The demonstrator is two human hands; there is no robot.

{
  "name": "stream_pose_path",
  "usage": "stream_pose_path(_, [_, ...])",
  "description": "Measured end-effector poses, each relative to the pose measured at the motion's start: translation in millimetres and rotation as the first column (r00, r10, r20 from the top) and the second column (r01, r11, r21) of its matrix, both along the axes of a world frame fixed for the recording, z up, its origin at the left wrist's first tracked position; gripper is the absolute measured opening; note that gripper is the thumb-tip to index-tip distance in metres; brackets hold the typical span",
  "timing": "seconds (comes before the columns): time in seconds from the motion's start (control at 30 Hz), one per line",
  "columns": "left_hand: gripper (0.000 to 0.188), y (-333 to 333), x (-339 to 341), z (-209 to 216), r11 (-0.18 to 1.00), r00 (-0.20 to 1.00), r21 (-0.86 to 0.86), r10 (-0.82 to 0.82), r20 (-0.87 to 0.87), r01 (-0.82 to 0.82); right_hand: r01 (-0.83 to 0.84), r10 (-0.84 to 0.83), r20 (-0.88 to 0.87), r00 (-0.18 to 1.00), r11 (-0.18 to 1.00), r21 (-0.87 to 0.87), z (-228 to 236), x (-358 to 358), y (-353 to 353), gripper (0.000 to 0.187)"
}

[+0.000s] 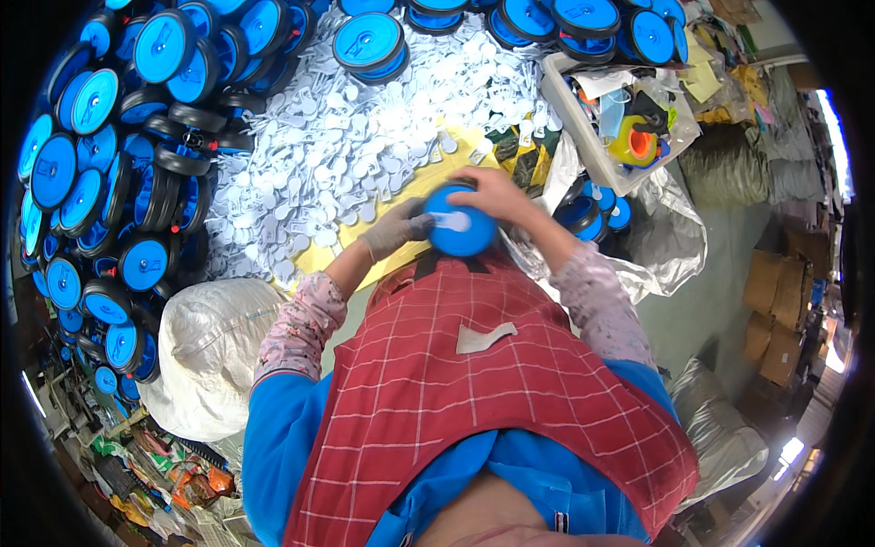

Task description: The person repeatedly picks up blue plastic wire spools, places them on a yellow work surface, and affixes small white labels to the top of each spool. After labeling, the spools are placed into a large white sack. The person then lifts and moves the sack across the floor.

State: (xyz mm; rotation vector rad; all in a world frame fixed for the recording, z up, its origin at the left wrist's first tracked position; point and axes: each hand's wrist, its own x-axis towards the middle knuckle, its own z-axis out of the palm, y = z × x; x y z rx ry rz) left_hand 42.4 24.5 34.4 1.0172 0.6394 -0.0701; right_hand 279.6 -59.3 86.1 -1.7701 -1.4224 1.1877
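A blue wheel (pixel 463 242) with a dark rim is held upright in front of my apron, just past the near edge of a yellow board (pixel 328 246). On its blue face lies a white plastic piece (pixel 452 221), long with a rounded end. My left hand (pixel 398 232), in a grey glove, grips the wheel's left side, fingertips at the white piece. From the far right, my bare right hand (pixel 495 194) curls its fingers over the wheel's upper edge. Beyond both hands spreads a heap of similar white plastic pieces (pixel 365 155).
Blue wheels with black tyres (pixel 146 264) are piled high on the left and along the back. At the right stands a white bin (pixel 602 169) with a tape roll (pixel 635 143) and scraps. A white sack (pixel 214 351) slumps left of me; cardboard boxes (pixel 775 292) stand far right.
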Motion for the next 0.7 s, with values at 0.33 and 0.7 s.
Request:
stream_pose_path(0.33, [0.074,243.1,85.8,-22.7,0.343,0.41,0.492,0.911,0.031,-0.8,-0.122,0.434,0.615,0.658,0.868,-0.481,38.2,169.9,-129.2,0.031])
stream_pose_path(0.7, [0.039,131.2,48.1,36.6,0.606,0.832,0.595,0.508,0.222,-0.529,-0.323,0.11,0.54,0.834,0.892,0.317,-114.8,86.4,29.9,0.034])
